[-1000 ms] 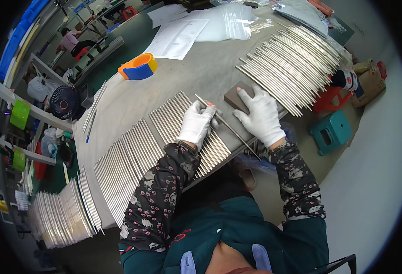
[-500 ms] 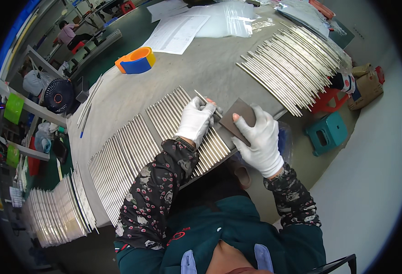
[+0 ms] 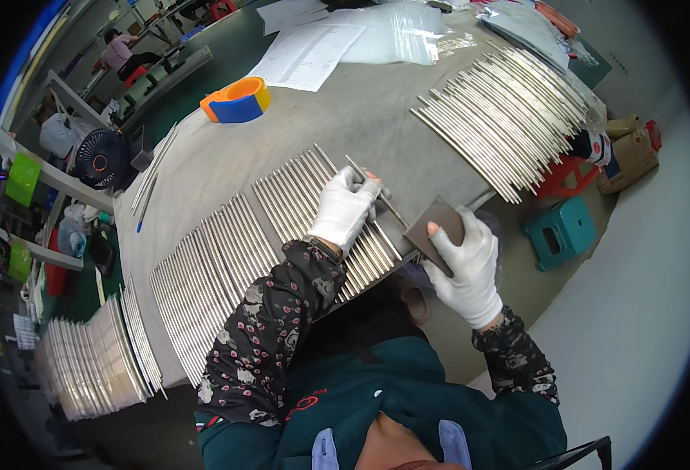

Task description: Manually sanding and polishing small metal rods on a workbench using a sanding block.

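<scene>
My left hand (image 3: 342, 210), in a white glove with bare fingertips, pinches a thin metal rod (image 3: 394, 211) that slants down to the right. A flat grey-brown pad (image 3: 444, 222), like an abrasive pad, is gripped in my right hand (image 3: 470, 274), which is gloved the same way. The pad's left edge meets or nearly meets the rod's lower end; I cannot tell which. Under and left of my left hand lie rows of silvery rods (image 3: 239, 239), side by side along the table's near edge. A looser heap of rods (image 3: 509, 113) covers the table's far right.
An orange and blue tape dispenser (image 3: 239, 102), printed sheets (image 3: 310, 56) and clear plastic bags (image 3: 396, 35) lie toward the back. Wrapped rods (image 3: 98, 368) stand at the lower left. A teal stool (image 3: 560, 231) is right of the table. Another person (image 3: 118, 55) sits far off.
My right hand and the pad have moved down and right, away from my left hand, baring more of the rod. My left hand has shifted slightly right, still holding the rod.
</scene>
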The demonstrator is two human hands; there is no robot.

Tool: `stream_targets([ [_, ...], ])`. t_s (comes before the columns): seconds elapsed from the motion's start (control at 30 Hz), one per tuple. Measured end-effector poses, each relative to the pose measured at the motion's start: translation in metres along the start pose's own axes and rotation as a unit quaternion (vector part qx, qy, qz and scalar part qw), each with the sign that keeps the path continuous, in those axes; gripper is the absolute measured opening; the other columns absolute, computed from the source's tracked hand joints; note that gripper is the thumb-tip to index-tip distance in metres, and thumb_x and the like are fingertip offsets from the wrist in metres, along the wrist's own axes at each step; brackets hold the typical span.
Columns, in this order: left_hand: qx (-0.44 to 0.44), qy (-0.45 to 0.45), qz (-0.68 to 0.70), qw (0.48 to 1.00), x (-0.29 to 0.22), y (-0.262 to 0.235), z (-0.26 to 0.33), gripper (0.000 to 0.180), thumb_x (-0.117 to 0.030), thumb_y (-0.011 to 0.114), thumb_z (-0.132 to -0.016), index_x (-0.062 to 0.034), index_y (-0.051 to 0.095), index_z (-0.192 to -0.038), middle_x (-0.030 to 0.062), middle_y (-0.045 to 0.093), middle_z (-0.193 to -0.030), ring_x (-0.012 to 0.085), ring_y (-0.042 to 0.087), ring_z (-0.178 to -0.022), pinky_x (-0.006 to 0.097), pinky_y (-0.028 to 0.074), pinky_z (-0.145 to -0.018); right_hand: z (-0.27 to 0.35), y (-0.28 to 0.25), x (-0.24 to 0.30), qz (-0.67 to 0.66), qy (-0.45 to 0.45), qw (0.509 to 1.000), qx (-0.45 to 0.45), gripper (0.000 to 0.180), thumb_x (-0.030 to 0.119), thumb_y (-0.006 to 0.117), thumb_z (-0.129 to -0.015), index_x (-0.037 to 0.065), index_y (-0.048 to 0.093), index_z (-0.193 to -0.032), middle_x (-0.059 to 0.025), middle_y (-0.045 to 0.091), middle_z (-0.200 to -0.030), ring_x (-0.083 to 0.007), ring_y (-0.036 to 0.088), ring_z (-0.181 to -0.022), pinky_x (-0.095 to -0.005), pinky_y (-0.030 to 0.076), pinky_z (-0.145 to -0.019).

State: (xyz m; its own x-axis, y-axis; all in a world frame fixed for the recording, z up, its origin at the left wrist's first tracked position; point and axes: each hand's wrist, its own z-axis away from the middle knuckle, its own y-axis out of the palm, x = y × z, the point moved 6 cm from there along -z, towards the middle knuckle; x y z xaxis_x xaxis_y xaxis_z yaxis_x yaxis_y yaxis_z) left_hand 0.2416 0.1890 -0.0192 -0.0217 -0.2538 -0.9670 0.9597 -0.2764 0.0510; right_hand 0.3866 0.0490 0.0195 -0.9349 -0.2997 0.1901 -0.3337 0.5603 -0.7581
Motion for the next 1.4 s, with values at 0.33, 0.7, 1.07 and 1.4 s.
stream_targets([
  [0.33,0.004,0.017,0.007,1.0,-0.003,0.001,0.003,0.009,-0.009,0.057,-0.091,-0.0015,0.053,-0.094,0.0066,0.064,-0.077,0.0063,0.048,-0.048,0.021,0.041,-0.045,-0.006,0.002,0.006,0.005,-0.008,1.0,0.001,0.062,0.019,0.076,-0.063,0.018,0.056,-0.122,-0.0249,0.046,-0.122,-0.0381,0.053,-0.097,-0.0444,0.043,-0.077],
  [0.7,-0.008,0.02,0.001,1.0,-0.007,-0.003,0.006,0.011,-0.01,0.06,-0.089,-0.0017,0.055,-0.094,0.0048,0.065,-0.076,0.0048,0.047,-0.049,0.02,0.038,-0.044,-0.029,0.01,0.016,0.007,-0.012,1.0,0.0,0.059,0.018,0.076,-0.064,0.017,0.056,-0.119,-0.0254,0.046,-0.122,-0.0375,0.052,-0.1,-0.0432,0.043,-0.076],
  [1.07,0.009,0.0,0.029,1.0,-0.013,-0.003,0.011,0.012,-0.007,0.055,-0.091,-0.0015,0.051,-0.1,0.0075,0.066,-0.08,0.0049,0.048,-0.05,0.019,0.039,-0.045,-0.033,0.016,0.014,-0.031,0.009,0.999,-0.019,0.06,0.019,0.077,-0.063,0.016,0.056,-0.12,-0.0246,0.048,-0.12,-0.0385,0.053,-0.098,-0.0427,0.045,-0.076],
  [1.4,-0.003,-0.009,0.021,1.0,-0.012,-0.007,0.01,0.013,-0.009,0.056,-0.091,-0.0037,0.052,-0.102,0.0072,0.067,-0.085,0.0024,0.045,-0.05,0.016,0.035,-0.042,-0.04,0.02,0.022,-0.01,-0.005,1.0,-0.019,0.061,0.018,0.077,-0.063,0.015,0.056,-0.121,-0.0253,0.047,-0.119,-0.0378,0.053,-0.096,-0.0437,0.044,-0.073],
])
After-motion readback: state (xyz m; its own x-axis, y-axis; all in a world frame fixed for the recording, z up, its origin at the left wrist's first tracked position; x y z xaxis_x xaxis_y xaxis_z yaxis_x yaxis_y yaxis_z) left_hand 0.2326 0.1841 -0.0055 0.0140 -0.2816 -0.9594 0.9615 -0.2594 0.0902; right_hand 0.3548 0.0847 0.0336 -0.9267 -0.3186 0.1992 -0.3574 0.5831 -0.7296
